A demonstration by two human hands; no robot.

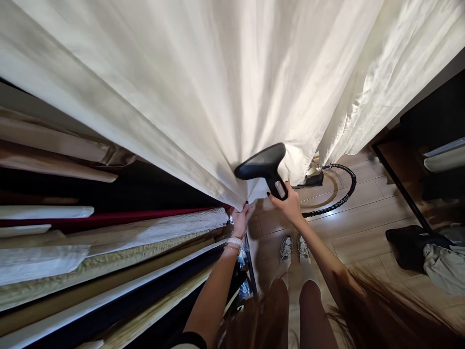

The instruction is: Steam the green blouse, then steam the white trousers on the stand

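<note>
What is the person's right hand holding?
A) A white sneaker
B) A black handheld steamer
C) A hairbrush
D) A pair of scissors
B. The right hand grips the handle of the black steamer, whose head sits against the white cloth that the left hand pinches at its edge.

There are two hands in view, a left hand and a right hand, along with two legs and two grey-and-white sneakers. There is one black garment steamer head and one coiled black hose. Two white curtain panels hang side by side. The left wrist carries two bands: one white watch strap and one thin gold bracelet. At least six lengths of folded fabric show at the left of the view; their exact number cannot be told. The wooden floor holds one black bundle and one pale grey cloth.
</note>
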